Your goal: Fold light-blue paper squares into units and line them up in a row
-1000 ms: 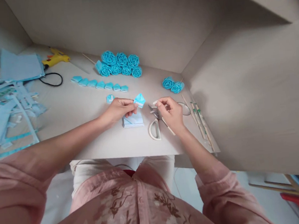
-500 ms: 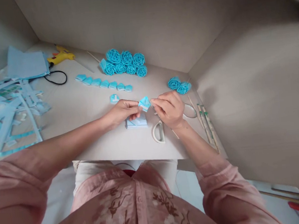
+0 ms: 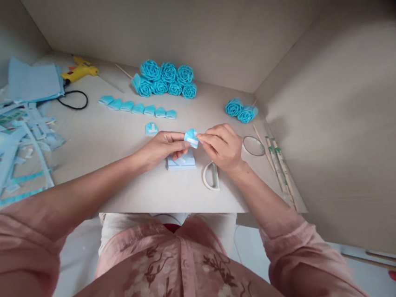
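In the head view, the left hand point(image 3: 166, 147) gripped a folded blue piece point(image 3: 188, 134) between thumb and fingers, above a paper stack point(image 3: 181, 163) on the table point(image 3: 113, 138). The right hand point(image 3: 224, 146) pinched a small white strip point(image 3: 195, 133) at its right edge, near a scissors handle point(image 3: 205, 179).

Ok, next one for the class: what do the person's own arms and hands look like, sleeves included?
The left hand and right hand are bare, with no gloves or rings to be seen. Both forearms are bare too. The left sleeve and right sleeve are loose, plain pink cloth, ending around the elbows.
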Available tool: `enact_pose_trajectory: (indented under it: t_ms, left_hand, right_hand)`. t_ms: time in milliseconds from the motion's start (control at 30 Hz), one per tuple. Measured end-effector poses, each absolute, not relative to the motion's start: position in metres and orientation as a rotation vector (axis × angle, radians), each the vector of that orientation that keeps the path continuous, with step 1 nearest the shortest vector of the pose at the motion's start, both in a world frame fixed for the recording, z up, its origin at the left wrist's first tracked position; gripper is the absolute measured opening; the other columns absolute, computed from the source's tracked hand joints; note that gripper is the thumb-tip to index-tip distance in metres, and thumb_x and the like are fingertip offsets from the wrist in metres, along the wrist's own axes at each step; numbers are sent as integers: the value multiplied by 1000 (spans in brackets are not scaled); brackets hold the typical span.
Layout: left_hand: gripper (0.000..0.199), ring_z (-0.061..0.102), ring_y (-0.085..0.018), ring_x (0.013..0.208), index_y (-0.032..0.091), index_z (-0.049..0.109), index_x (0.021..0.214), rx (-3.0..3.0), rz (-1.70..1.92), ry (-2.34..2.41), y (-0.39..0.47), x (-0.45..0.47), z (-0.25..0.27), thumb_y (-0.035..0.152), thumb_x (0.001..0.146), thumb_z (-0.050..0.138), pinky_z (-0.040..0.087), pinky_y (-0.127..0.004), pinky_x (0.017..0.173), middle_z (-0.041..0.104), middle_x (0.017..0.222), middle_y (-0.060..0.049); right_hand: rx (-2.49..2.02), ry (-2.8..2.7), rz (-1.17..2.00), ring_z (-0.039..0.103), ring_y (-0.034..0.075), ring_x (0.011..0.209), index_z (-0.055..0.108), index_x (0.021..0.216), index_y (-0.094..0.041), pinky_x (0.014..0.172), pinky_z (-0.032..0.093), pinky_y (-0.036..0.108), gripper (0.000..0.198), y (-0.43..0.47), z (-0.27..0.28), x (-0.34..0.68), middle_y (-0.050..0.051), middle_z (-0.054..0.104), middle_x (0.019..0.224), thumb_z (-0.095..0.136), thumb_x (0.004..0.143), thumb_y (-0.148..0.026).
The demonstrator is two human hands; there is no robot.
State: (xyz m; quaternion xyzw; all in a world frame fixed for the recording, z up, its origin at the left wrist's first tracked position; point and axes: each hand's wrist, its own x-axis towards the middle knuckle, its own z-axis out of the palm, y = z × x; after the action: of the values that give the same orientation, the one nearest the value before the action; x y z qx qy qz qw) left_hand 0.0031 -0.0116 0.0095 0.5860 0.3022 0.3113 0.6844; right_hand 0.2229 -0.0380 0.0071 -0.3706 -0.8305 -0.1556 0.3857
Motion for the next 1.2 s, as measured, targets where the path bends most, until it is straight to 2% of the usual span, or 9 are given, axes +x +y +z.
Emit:
enact_pose_trajectory:
  t_ms: [233,400,567,733,833,1000,1200]
  left_hand:
    - [23,52,-8,56,13,68,69,1204,698,707,-14,4,12,34,77,74,39,-22,52,60,66,-2]
    - [23,52,-8,55,13,68,72,1131,707,699,-14,3,15,35,76,76,40,-22,51,61,69,-2]
    - [27,52,-8,54,14,65,71,1196,733,701,-14,3,17,37,79,75,38,-21,50,59,65,-1]
    - [30,50,-7,53,14,62,68,1270,755,720,-15,3,17,40,79,75,38,-19,50,57,61,1]
    - [31,50,-7,53,15,62,70,1309,760,710,-17,4,19,42,77,76,38,-19,49,57,61,1]
    - [29,46,-7,50,15,62,77,1404,789,724,-15,5,16,41,77,76,36,-19,46,54,58,3]
    - [27,42,-6,48,16,59,73,1491,833,742,-14,4,12,39,80,71,33,-18,46,49,52,5]
  right_hand:
    - [-1011,-2184,-281,62,18,83,77,99,-29,72,48,34,24,-40,13,219,4,72,88,53,100,-26]
    - [-961,-2203,-120,61,20,85,76,109,-27,77,50,38,26,-45,19,220,6,68,92,54,98,-33]
    - [-1130,-1875,367,65,19,94,65,129,-29,77,56,34,36,-48,17,217,5,68,102,45,103,-43]
    - [-1153,-1769,711,65,19,90,50,144,-29,73,59,30,53,-48,9,208,4,69,101,54,97,-53]
    - [-1164,-1761,719,65,18,89,50,143,-28,73,59,30,57,-48,7,203,4,69,99,63,92,-50]
    - [-1152,-1738,701,62,15,79,55,138,-25,71,57,28,52,-48,8,200,1,65,89,65,90,-41]
    - [-1124,-1709,785,61,15,77,57,139,-25,72,54,28,53,-50,10,201,-1,62,83,61,93,-50]
